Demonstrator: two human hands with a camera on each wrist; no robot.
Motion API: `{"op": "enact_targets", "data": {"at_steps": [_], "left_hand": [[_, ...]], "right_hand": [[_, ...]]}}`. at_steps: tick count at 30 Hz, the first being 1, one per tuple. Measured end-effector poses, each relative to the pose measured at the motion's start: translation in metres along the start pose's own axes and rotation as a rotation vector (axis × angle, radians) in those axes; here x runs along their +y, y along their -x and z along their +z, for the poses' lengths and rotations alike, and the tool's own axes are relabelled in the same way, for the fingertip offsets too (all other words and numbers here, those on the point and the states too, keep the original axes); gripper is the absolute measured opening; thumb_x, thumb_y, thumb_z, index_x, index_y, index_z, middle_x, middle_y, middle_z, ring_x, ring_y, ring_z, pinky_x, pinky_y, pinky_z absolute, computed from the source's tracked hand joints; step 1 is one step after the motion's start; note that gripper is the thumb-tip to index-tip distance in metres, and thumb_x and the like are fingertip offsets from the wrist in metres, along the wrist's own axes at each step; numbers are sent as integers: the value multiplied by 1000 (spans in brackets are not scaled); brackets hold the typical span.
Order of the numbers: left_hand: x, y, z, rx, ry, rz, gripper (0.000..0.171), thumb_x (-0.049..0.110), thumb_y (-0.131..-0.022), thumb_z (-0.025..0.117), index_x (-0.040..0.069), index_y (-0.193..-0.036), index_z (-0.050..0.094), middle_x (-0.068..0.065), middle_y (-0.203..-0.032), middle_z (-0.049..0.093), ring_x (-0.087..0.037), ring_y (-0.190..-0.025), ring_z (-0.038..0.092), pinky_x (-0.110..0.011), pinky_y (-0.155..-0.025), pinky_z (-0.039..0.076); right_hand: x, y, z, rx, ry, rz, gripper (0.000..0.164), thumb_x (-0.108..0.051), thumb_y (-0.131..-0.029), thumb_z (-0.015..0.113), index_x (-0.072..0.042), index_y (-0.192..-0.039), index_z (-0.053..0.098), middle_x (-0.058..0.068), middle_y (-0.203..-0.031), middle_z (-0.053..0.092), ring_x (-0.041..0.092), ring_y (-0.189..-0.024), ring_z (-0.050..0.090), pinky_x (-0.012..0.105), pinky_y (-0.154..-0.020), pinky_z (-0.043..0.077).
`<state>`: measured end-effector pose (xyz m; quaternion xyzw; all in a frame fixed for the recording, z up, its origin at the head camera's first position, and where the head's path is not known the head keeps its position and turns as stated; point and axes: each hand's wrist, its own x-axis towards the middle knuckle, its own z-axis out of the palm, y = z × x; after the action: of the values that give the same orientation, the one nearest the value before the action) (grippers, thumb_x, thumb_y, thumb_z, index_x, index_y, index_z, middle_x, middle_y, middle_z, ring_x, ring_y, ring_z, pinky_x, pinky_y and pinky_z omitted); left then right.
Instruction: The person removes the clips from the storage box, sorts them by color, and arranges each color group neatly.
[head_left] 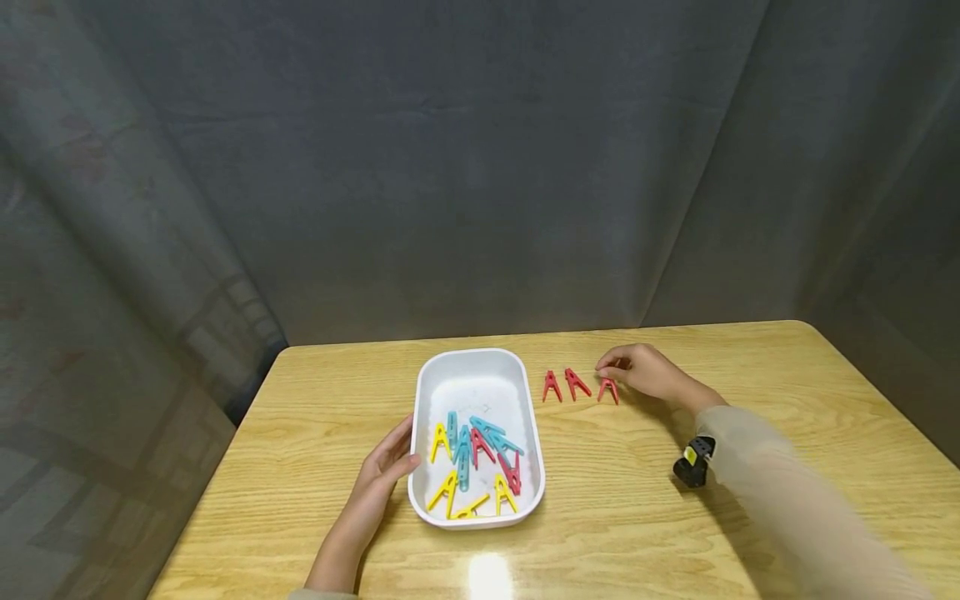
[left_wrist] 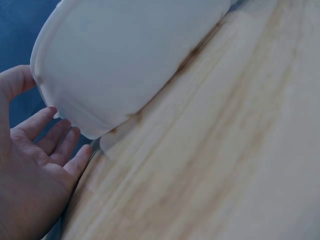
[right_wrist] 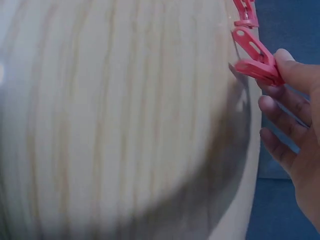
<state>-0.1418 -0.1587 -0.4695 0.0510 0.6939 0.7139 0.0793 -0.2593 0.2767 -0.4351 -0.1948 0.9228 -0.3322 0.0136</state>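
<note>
In the head view, a white tray (head_left: 474,392) stands on the table, with yellow clothespins (head_left: 440,442), blue clothespins (head_left: 463,467) and two red clothespins (head_left: 482,447) lying in it. My left hand (head_left: 382,467) holds the tray's left side, thumb at the rim and fingers along the outer wall. The left wrist view shows that hand (left_wrist: 40,150) against the tray's outside (left_wrist: 110,60). To the right of the tray, my right hand (head_left: 648,372) pinches a red clothespin (head_left: 608,390) by one end, at the table. Its thumb and fingertips grip the clothespin (right_wrist: 260,60) in the right wrist view.
Two more red clothespins (head_left: 552,386) (head_left: 576,383) lie in a row between the tray and my right hand. The wooden table (head_left: 615,508) ends at a grey curtain (head_left: 465,208) behind. A black wrist camera (head_left: 694,462) sits on the right wrist.
</note>
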Motion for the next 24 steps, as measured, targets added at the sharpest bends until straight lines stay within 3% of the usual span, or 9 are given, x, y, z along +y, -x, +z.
{"op": "enact_targets", "data": {"at_steps": [11,24], "left_hand": [[0,1,-1,-3,-2,-6,61,16,-96,59,11,-153,37,-9,-158,33,-31,-145,27,-56,-117,14],[0,2,-3,-4,-13,5,60,16,-97,59,10,-153,37,-9,-158,34,-30,-145,28,-54,-117,15]], "right_hand": [[8,-8,21,110,-39,56,20,-11,-93,69,1,-109,74,14,-101,73,17,-79,61,30,-66,49],[10,-12,23,125,-36,34,20,-10,-92,69,0,-107,75,15,-103,72,32,-95,67,46,-82,55]]}}
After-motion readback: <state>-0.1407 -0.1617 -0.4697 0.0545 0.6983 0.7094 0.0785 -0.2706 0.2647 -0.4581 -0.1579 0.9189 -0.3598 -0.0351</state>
